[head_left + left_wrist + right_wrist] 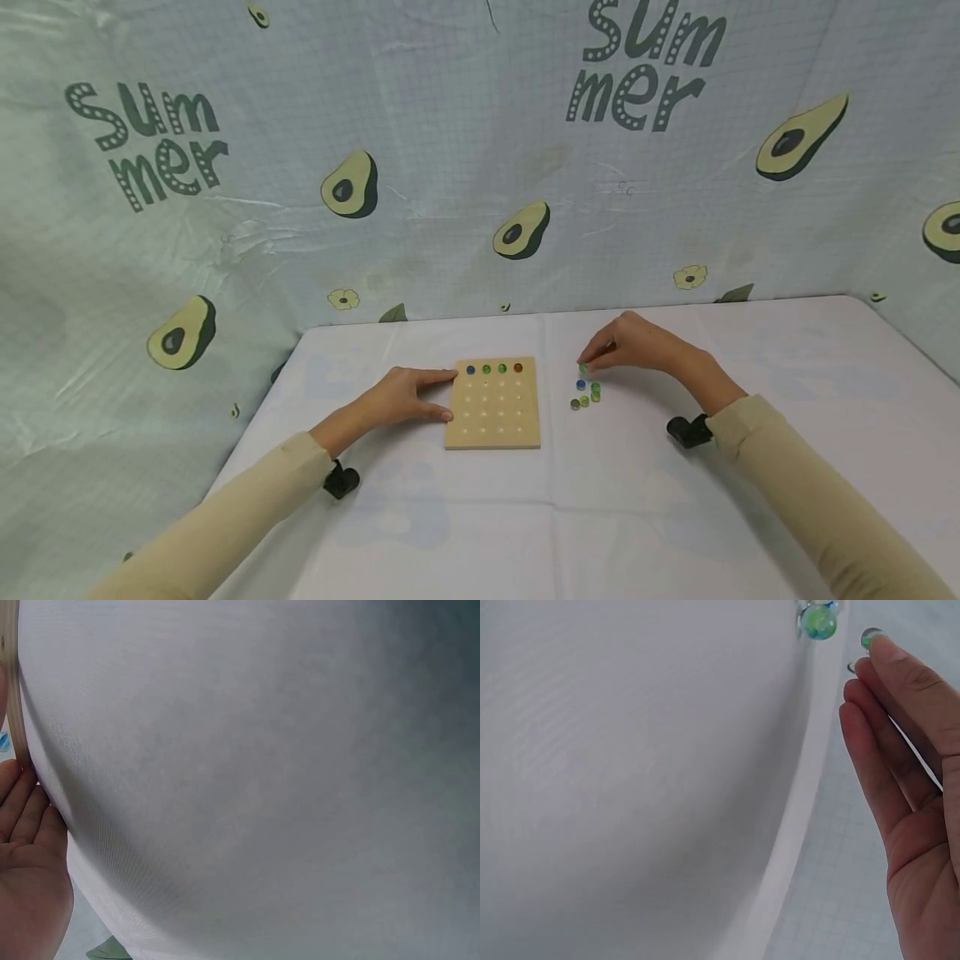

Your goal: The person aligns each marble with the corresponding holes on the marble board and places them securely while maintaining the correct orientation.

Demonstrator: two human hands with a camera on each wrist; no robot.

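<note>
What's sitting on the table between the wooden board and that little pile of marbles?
Nothing. In the head view, only bare white tablecloth lies between the wooden board and the marbles that the right hand is reaching into.

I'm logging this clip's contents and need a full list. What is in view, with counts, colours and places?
wooden peg board: one, tan, table centre.
marbles on board: four, blue, two green, orange, in the far row.
loose marbles: about five, green and blue, right of the board.
tablecloth: one, white.
avocado backdrop: one, pale, behind the table.
left hand: rests against the board's left edge.
right hand: fingertips pinch a green marble.
</note>
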